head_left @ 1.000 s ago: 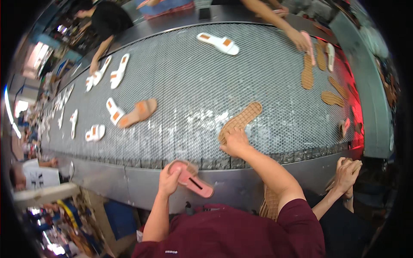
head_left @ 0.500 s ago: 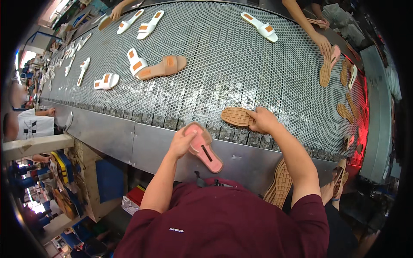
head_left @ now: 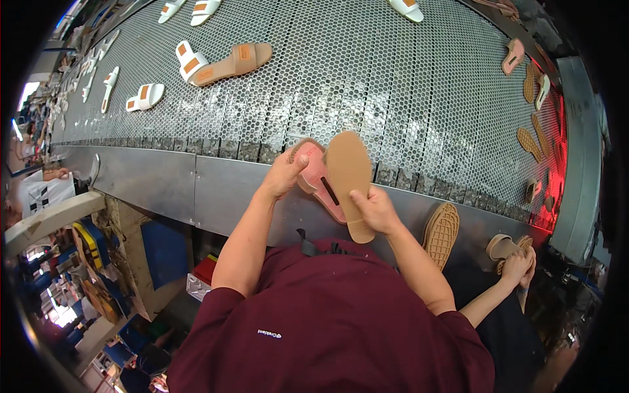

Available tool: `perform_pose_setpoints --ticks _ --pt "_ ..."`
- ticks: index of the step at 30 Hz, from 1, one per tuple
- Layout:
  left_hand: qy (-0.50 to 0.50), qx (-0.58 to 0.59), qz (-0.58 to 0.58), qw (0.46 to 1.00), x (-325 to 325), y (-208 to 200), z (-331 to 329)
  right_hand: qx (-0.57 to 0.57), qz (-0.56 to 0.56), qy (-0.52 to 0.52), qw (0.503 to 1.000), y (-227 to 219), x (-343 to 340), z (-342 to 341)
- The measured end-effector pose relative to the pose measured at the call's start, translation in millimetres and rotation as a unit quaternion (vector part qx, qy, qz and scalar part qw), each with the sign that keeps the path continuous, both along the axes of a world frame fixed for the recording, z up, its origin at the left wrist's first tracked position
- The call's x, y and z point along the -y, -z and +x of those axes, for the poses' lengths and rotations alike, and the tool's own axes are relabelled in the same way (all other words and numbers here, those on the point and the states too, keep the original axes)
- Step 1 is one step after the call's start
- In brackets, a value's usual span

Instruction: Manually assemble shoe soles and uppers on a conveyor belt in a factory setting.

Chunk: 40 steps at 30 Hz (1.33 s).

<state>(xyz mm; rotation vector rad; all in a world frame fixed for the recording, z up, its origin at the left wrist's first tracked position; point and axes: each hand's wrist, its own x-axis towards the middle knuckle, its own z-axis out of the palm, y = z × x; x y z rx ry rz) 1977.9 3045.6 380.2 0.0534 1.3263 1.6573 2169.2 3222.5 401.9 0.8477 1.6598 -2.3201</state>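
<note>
My left hand (head_left: 286, 173) grips a sandal upper (head_left: 313, 165) by its strap end, thumb on top, its pink underside with a black slot facing up. In my right hand (head_left: 378, 209) is a tan shoe sole (head_left: 347, 167), held near its narrow end with the smooth side up. The sole lies against the upper and covers part of its right edge; whether the two are joined I cannot tell. Both pieces are held over the metal edge of the conveyor (head_left: 314, 72).
Stacked brown lattice-bottomed soles (head_left: 442, 229) rest to my right. Beyond them a co-worker's hands (head_left: 517, 265) hold a tan sandal (head_left: 500, 246). White sandals (head_left: 145, 97) and a tan sandal (head_left: 239, 62) lie on the belt. Several soles (head_left: 529, 144) sit near a red-lit opening (head_left: 555, 150).
My right hand has brought the sole leftward to the pink upper and turned its smooth side up. A co-worker's hand at the top right has left a pink upper on the belt.
</note>
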Motion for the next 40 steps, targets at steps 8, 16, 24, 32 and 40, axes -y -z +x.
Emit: perform_pose_setpoints --ticks 8,16,24,32,40 --pt "0.042 -0.014 0.036 0.998 -3.7 -0.1 10.4 0.039 0.038 -0.13 0.99 10.0 7.9 0.1" --pt "0.048 -0.03 -0.016 0.998 -14.2 -8.7 24.1 0.054 0.046 -0.124 0.99 20.0 9.7 -0.1" --pt "0.063 -0.037 -0.032 0.997 -26.0 -11.8 37.1 0.035 0.022 -0.109 0.993 30.8 5.3 10.8" --pt "0.067 -0.015 -0.023 0.997 -33.5 -11.2 46.4 0.039 0.034 -0.12 0.991 30.7 -2.3 18.0" --pt "0.049 -0.002 -0.033 0.998 -40.1 -7.8 60.5 0.041 0.05 -0.133 0.989 36.2 -9.2 26.4"
